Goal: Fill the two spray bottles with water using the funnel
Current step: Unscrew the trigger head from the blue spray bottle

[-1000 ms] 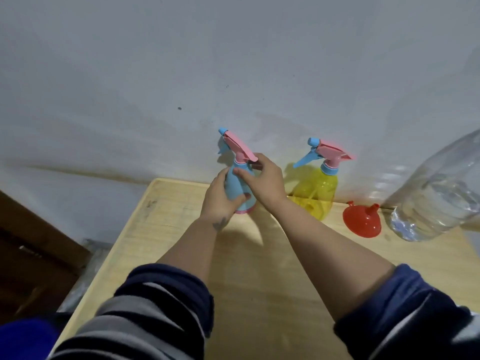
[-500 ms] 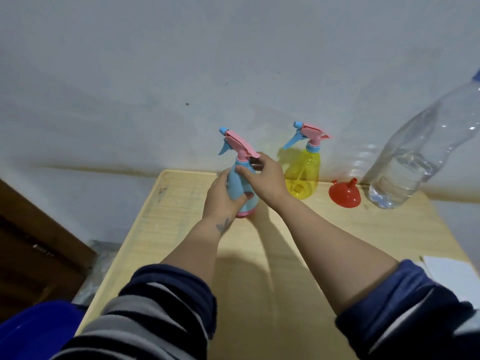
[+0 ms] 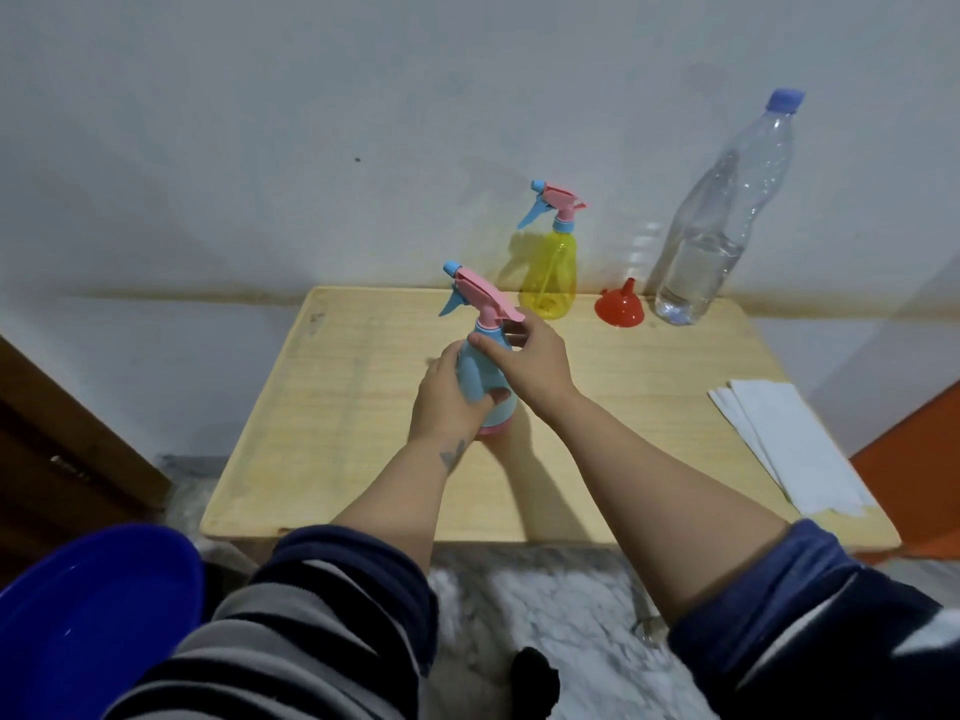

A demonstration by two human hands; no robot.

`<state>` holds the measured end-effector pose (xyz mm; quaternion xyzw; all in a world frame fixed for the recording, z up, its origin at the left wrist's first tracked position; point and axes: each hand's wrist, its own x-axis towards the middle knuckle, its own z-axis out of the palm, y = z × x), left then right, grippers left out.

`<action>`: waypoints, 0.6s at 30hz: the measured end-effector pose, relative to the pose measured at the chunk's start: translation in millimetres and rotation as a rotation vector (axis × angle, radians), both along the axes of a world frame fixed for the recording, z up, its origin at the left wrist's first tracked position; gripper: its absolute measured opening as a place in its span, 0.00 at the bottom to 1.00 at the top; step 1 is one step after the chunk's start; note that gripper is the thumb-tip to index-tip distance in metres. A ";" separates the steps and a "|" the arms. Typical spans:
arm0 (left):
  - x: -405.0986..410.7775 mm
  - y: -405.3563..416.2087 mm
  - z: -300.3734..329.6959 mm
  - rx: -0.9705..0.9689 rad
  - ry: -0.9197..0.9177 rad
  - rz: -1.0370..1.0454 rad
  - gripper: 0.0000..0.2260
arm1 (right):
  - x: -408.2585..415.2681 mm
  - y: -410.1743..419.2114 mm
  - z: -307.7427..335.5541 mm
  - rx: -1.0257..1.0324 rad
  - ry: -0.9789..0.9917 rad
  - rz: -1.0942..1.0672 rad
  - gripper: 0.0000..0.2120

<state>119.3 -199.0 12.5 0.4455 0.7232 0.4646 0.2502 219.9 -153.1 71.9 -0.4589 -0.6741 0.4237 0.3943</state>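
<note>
Fingers of the right hand [image 3: 530, 363] pinch the collar under the pink trigger head, seemingly to unscrew it, while the left hand [image 3: 447, 394] wraps the blue spray bottle [image 3: 485, 376] at frame centre to steady it. Upper right wait the yellow spray bottle [image 3: 549, 272], red funnel [image 3: 620, 306] and capped water bottle [image 3: 719, 226].

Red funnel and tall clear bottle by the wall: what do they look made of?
The red funnel looks like opaque moulded plastic with a smooth, slightly glossy face. The tall clear bottle looks like thin transparent plastic: ribbed, see-through, water visible inside.
</note>
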 end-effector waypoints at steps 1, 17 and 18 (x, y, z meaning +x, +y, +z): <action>3.9 -5.8 -1.7 -0.008 0.005 0.004 0.29 | 3.2 -5.2 -1.6 -0.007 0.004 -0.005 0.16; 19.2 -35.3 -28.3 0.009 -0.069 -0.003 0.30 | 19.6 -17.1 -27.3 -0.010 0.026 0.067 0.14; 18.4 -35.2 -28.7 0.011 -0.070 -0.010 0.30 | 21.5 -16.6 -27.6 -0.001 0.006 0.103 0.13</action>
